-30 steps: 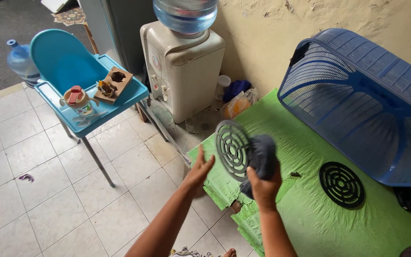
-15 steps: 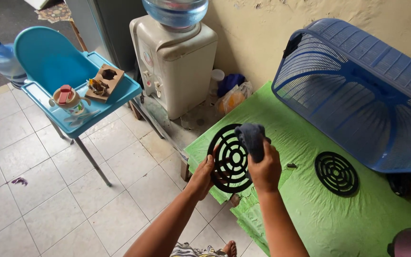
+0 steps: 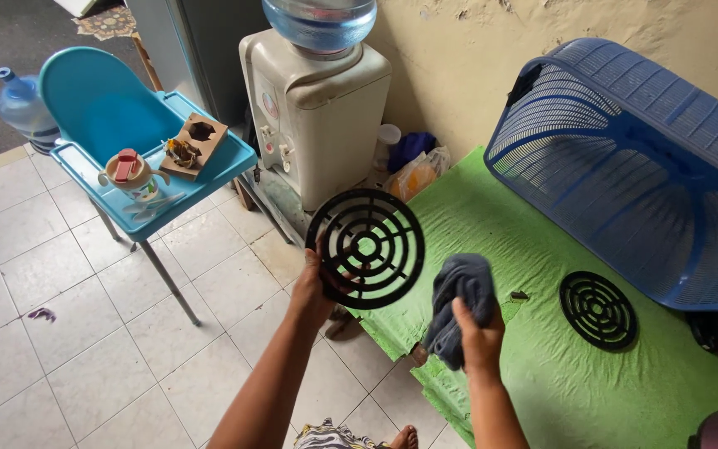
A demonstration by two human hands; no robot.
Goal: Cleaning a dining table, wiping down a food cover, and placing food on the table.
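Grille, black, round, plastic with concentric rings (image 3: 366, 248), was held up in my left hand (image 3: 316, 287), which was closed on its lower-left rim with the fingers reaching through the slots; the disc faced me, tilted slightly, above the near edge of the green cloth-covered table (image 3: 542, 391). My right hand (image 3: 477, 337) was wrapped shut around a bunched dark grey-blue cloth (image 3: 459, 295), held apart from the grille, just below and to the right of its rim. The grille therefore lay up and to the left of the cloth hand, with a clear gap between them; being round, it had no long axis to speak of. The left hand was the one touching it. A second black round grille (image 3: 597, 309) lay flat on the table, well to the right. Behind it a large blue plastic fan guard (image 3: 641, 166) leaned against the wall. A white water dispenser (image 3: 317, 116) and a turquoise high chair (image 3: 126, 141) stood to the left.
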